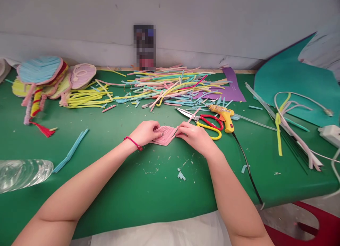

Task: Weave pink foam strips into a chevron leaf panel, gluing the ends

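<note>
A flat pink piece made of pipe cleaners laid side by side [166, 137] is between my hands, its pointed corner toward me. My left hand [146, 133] pinches its left side, thumb on top. At its right edge, the closed fingers of my right hand [191, 135] grip a pink pipe cleaner [196, 113], whose free end sticks up past the hand. Just beyond my right hand lie scissors with red and yellow handles [209, 124], blades partly apart. Beside them rests a yellow hot glue gun [225, 115].
Loose pipe cleaners [170, 85] heap along the back. Finished pipe-cleaner fans [39, 70] stack at the left, above a clear bottle [25, 173] on its side. Teal sheet [289, 83], white cables and a pipe-cleaner bundle [300, 143] occupy the right. The glue gun's black cord [245, 164] runs over the front edge.
</note>
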The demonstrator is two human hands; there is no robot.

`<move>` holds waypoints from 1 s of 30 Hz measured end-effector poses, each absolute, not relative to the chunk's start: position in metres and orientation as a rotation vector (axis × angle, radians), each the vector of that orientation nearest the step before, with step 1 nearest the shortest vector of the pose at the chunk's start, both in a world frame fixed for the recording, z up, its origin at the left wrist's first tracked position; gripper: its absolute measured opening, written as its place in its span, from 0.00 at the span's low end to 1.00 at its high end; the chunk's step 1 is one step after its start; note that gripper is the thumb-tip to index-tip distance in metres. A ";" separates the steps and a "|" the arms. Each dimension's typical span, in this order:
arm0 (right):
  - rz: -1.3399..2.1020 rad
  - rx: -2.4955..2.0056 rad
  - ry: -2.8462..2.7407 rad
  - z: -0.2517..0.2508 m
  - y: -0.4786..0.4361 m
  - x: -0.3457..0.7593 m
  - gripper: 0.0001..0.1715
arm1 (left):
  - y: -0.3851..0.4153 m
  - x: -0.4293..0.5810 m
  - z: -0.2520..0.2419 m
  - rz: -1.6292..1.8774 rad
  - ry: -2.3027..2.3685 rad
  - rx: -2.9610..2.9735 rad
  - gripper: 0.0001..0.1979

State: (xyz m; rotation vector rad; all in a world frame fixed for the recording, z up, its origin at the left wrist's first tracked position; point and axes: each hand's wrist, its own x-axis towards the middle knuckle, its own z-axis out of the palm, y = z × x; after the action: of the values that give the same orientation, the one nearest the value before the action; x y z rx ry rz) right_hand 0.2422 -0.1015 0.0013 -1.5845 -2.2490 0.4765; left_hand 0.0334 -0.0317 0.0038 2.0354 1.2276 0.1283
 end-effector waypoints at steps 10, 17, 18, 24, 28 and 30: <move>0.440 -1.573 -2.238 -0.001 -0.100 0.244 0.06 | -0.045 0.037 0.010 0.215 1.279 2.379 0.11; 0.591 -1.451 -2.175 -0.010 -0.096 0.252 0.09 | -0.050 0.042 0.006 0.246 1.115 2.321 0.05; 0.610 -1.426 -2.156 -0.011 -0.095 0.253 0.09 | -0.050 0.043 0.005 0.243 1.108 2.310 0.05; 0.629 -1.425 -2.079 -0.016 -0.089 0.258 0.10 | -0.048 0.042 0.002 0.241 1.079 2.264 0.05; 0.659 -1.411 -2.054 -0.018 -0.087 0.259 0.09 | -0.047 0.041 0.001 0.230 1.055 2.278 0.06; 0.662 -1.412 -2.043 -0.018 -0.086 0.258 0.08 | -0.047 0.041 0.001 0.222 1.055 2.285 0.06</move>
State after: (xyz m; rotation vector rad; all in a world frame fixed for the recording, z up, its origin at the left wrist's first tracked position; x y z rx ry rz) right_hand 0.2584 -0.0864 -0.0182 -1.4119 -2.0431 0.6618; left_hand 0.0406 -0.0466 0.0007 2.2847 1.0545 0.2221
